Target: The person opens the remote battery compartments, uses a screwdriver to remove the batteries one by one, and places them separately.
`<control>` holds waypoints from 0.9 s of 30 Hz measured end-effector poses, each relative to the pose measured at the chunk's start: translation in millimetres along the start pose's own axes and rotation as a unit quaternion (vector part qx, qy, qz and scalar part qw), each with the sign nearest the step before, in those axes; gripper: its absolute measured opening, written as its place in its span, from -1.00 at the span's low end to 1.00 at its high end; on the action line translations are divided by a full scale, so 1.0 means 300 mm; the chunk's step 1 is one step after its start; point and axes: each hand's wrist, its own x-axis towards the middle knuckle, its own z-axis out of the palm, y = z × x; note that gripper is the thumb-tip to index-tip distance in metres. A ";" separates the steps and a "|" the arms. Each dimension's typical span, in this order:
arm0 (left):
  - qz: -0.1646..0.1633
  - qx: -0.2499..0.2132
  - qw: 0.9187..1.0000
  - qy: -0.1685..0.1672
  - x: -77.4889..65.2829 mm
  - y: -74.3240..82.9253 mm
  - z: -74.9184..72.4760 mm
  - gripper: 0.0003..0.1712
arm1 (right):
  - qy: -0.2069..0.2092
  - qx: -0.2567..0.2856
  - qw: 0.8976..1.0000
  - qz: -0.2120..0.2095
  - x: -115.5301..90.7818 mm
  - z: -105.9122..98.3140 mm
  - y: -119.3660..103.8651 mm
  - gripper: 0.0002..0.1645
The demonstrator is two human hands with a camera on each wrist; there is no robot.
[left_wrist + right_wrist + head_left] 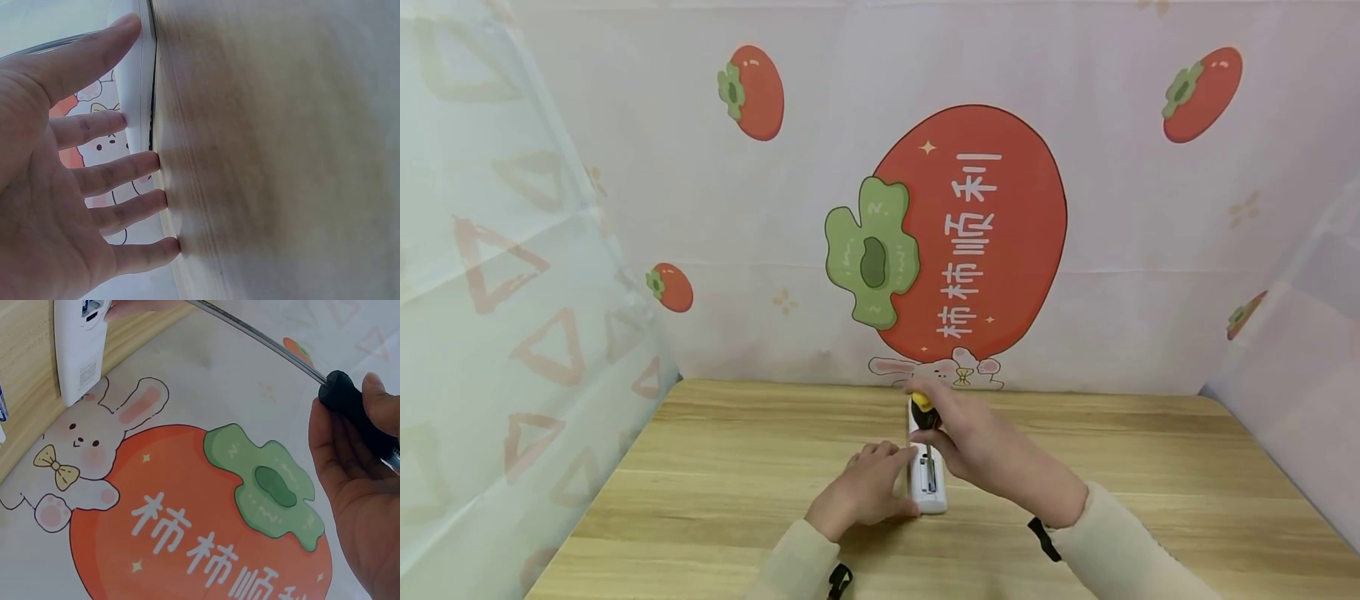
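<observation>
A long white remote control [934, 503] lies back-up on the wooden table, with its battery compartment uncovered. Something blue shows inside that compartment in the right wrist view. My left hand [871, 490] steadies the remote from the left: thumb and index fingertip touch its side, while the other fingers, spread and fairly straight, rest on the table. In my right hand [981, 442] is a screwdriver [262, 340], gripped by its black and yellow handle [350, 403]. Its metal shaft points down at the compartment in the head view; the tip is out of frame in the right wrist view.
Wood-grained tabletop [737, 450] surrounds the remote. A pale cloth backdrop [1112, 333] with red persimmon prints rises along the table's back edge, and more cloth hangs at both sides. A small blue object [3, 407] is cut off at the right wrist view's left edge.
</observation>
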 end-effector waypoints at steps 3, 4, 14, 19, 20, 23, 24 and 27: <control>0.005 0.001 1.000 0.003 0.000 0.000 0.000 -0.10 | 0.003 -0.008 1.000 -0.011 -0.003 -0.001 -0.002 -0.28; 0.007 0.001 1.000 0.004 0.000 0.000 0.000 -0.10 | 0.004 -0.011 1.000 -0.016 -0.004 -0.001 -0.003 -0.28; -0.012 0.000 1.000 -0.004 0.002 0.007 -0.003 -0.09 | 0.044 -0.007 0.999 0.000 -0.013 -0.012 0.048 -0.22; -0.009 0.005 1.000 0.005 0.002 0.009 -0.002 -0.10 | 0.053 0.006 0.998 0.019 -0.017 -0.023 0.091 -0.18; -0.008 0.006 1.000 0.007 0.002 0.009 -0.001 -0.10 | 0.051 0.012 0.998 0.025 -0.018 -0.025 0.098 -0.18; -0.006 0.011 1.000 0.008 0.002 0.008 0.002 -0.09 | 0.044 0.018 0.998 0.044 -0.018 -0.030 0.117 -0.20; -0.005 0.013 1.000 0.008 0.002 0.008 0.003 -0.09 | 0.041 0.019 0.998 0.051 -0.019 -0.032 0.122 -0.20; -0.001 0.018 1.000 0.009 0.003 0.008 0.003 -0.08 | 0.036 0.023 0.997 0.068 -0.022 -0.036 0.134 -0.20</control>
